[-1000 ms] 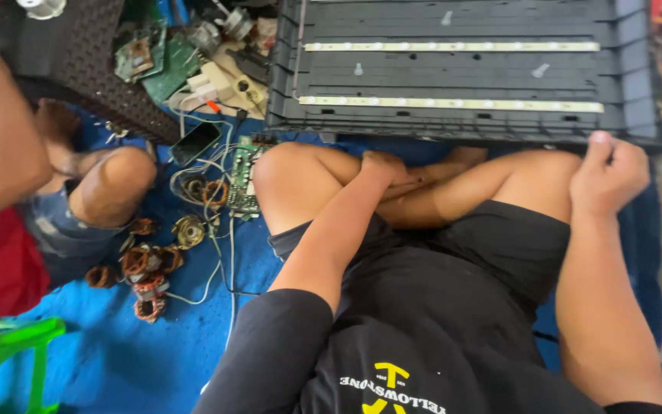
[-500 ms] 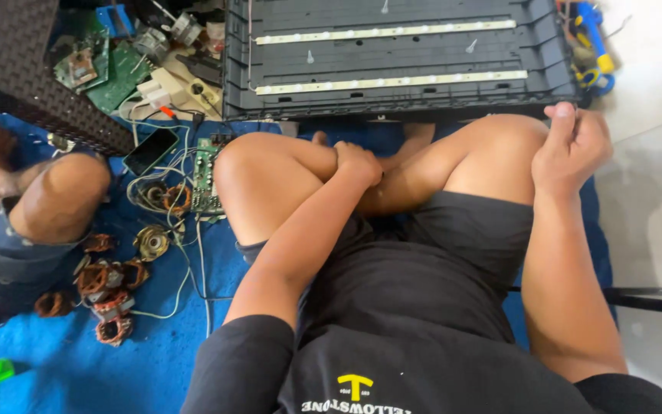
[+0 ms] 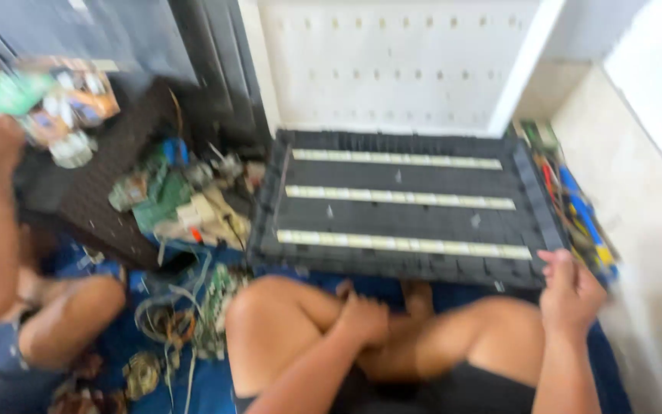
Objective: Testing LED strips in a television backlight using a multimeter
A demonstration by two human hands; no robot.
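Panel [image 3: 404,211], dark and ribbed with three pale strips, lies flat just beyond your crossed legs; circuit boards [image 3: 170,203] heaped off its left edge. Your left hand [image 3: 363,318] rests loosely curled on your shin below the panel's near edge, holding nothing. Your right hand [image 3: 568,291] sits at the panel's near right corner, fingers half-curled, grip unclear through blur; seat them firmly under the rim before any lift.

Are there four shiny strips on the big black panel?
No, the black panel carries only three pale strips, running side to side.
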